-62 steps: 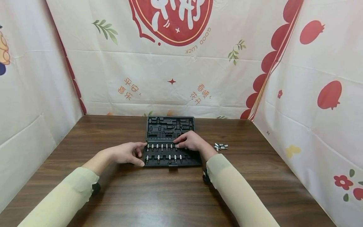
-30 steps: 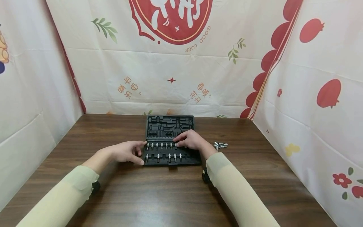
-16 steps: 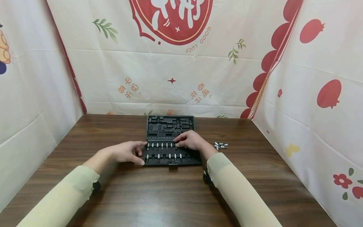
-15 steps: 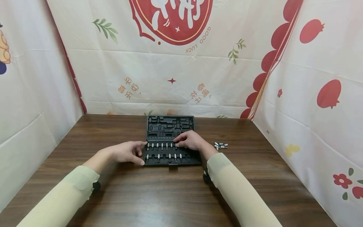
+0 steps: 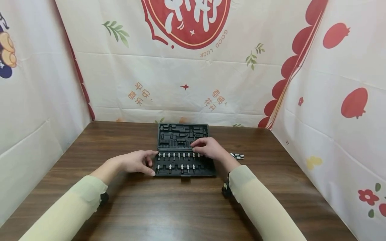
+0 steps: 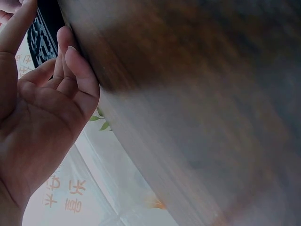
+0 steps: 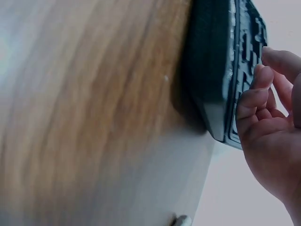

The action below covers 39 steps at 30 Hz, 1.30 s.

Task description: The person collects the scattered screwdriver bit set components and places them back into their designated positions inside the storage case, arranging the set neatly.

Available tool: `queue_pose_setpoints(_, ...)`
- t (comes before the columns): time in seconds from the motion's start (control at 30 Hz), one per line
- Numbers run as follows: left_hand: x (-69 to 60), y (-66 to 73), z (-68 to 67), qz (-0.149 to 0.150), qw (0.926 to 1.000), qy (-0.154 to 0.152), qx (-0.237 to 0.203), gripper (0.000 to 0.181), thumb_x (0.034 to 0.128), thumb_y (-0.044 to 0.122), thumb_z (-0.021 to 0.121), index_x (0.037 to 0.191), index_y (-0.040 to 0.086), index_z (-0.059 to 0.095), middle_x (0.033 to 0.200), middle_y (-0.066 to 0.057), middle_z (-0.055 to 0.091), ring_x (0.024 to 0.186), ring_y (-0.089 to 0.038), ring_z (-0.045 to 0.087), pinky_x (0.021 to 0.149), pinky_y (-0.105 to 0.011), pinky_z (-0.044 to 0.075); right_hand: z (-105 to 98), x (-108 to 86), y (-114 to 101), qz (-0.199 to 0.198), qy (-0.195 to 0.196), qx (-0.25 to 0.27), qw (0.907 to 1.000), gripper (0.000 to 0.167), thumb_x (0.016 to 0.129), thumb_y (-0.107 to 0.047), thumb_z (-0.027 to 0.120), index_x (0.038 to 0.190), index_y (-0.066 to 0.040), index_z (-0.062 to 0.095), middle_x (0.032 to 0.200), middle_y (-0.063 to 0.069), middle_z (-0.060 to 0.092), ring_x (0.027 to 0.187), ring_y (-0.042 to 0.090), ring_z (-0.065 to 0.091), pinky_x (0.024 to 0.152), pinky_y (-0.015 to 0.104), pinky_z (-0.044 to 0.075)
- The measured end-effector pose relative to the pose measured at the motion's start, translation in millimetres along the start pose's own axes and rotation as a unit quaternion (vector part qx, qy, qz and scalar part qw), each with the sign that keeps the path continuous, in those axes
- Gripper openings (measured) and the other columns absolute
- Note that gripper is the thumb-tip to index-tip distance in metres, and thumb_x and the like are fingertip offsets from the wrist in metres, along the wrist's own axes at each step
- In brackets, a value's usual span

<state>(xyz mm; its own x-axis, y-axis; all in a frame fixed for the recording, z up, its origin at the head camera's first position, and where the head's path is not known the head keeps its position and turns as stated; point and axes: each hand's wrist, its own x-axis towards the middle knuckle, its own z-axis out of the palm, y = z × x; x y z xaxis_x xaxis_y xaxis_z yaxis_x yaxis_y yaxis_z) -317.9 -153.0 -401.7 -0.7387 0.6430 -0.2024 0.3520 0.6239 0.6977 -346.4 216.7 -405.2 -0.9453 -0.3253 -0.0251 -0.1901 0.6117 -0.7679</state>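
Observation:
An open black plastic tool case [image 5: 205,171] lies on the table, its lid [image 5: 169,137] tipped back behind it. Short silver bit sockets [image 5: 182,167] stand in two rows in the base. My left hand [image 5: 137,161] touches the case's left edge with forefinger and thumb, its other fingers loosely bent. Above the right end of the back row is my right hand [image 5: 209,148], thumb and forefinger extended and slightly apart. Nothing shows between them in the right wrist view, where the hand [image 7: 273,113] is beside the case [image 7: 207,70]. The hand covers part of the lid.
A small pile of loose silver bit sockets [image 5: 237,156] lies on the brown wooden table [image 5: 169,207] right of the case, partly behind the right forearm. Patterned white cloth [image 5: 169,87] hangs behind the table and along both sides.
My right hand has risen off the back row and moved slightly right, uncovering bit sockets at that row's right end. My left hand stays at the case edge. The head view has shifted slightly.

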Motion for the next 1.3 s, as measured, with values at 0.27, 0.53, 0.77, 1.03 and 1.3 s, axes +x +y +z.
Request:
queue_pose_setpoints(0.27, 1.9, -3.4, 0.3, 0.005, 1.0000, -0.001, 0.000, 0.097, 0.0944, 0.026, 0.089, 0.169, -0.003, 0.035, 0.109, -0.009, 0.063, 0.086, -0.017, 0.057, 0.079, -0.034, 0.047, -18.0, -21.0, -1.8, -0.007, 0.023, 0.024, 0.9994, 0.033, 0.108, -0.028, 0.072, 0.136, -0.010, 0.076, 0.123, 0.008, 0.074, 0.093, 0.027, 0.066, 0.084, 0.045, 0.058)
queue_pose_setpoints(0.53, 3.4, -7.1, 1.4, 0.004, 1.0000, -0.001, 0.002, 0.097, 0.0941, 0.029, 0.090, 0.169, -0.001, 0.036, 0.109, -0.008, 0.064, 0.089, -0.017, 0.056, 0.080, -0.034, 0.047, -38.6, -48.5, 7.6, 0.001, 0.042, 0.017, 0.9990, 0.035, 0.107, -0.033, 0.073, 0.136, -0.013, 0.076, 0.125, 0.008, 0.072, 0.107, 0.035, 0.065, 0.091, 0.053, 0.057)
queue_pose_setpoints(0.77, 3.5, -6.9, 2.0, 0.001, 1.0000, 0.001, 0.007, 0.097, 0.0940, 0.029, 0.090, 0.169, -0.001, 0.036, 0.109, -0.007, 0.064, 0.090, -0.017, 0.056, 0.081, -0.034, 0.046, -60.6, -69.6, 21.0, 0.000, 0.051, 0.020, 0.9985, 0.031, 0.107, -0.034, 0.074, 0.131, -0.015, 0.078, 0.121, 0.012, 0.073, 0.098, 0.034, 0.063, 0.077, 0.044, 0.058)
queue_pose_setpoints(1.03, 4.6, -4.7, 1.8, -0.001, 1.0000, 0.000, 0.009, 0.098, 0.0938, 0.030, 0.090, 0.170, 0.000, 0.036, 0.109, -0.006, 0.064, 0.091, -0.018, 0.056, 0.082, -0.035, 0.046, -77.2, -91.3, 42.6, 0.021, 0.041, 0.026, 0.9986, 0.034, 0.107, -0.033, 0.075, 0.133, -0.012, 0.076, 0.124, 0.025, 0.071, 0.096, 0.029, 0.063, 0.078, 0.042, 0.060)
queue_pose_setpoints(1.3, 4.1, -3.8, 0.5, -0.004, 1.0000, 0.005, 0.005, 0.098, 0.0931, 0.029, 0.091, 0.169, 0.000, 0.037, 0.109, -0.006, 0.064, 0.091, -0.018, 0.056, 0.083, -0.035, 0.046, -85.5, -97.7, 58.9, 0.020, 0.036, -0.003, 0.9992, 0.038, 0.107, -0.026, 0.073, 0.137, -0.002, 0.072, 0.116, 0.013, 0.072, 0.097, 0.027, 0.064, 0.082, 0.040, 0.061)
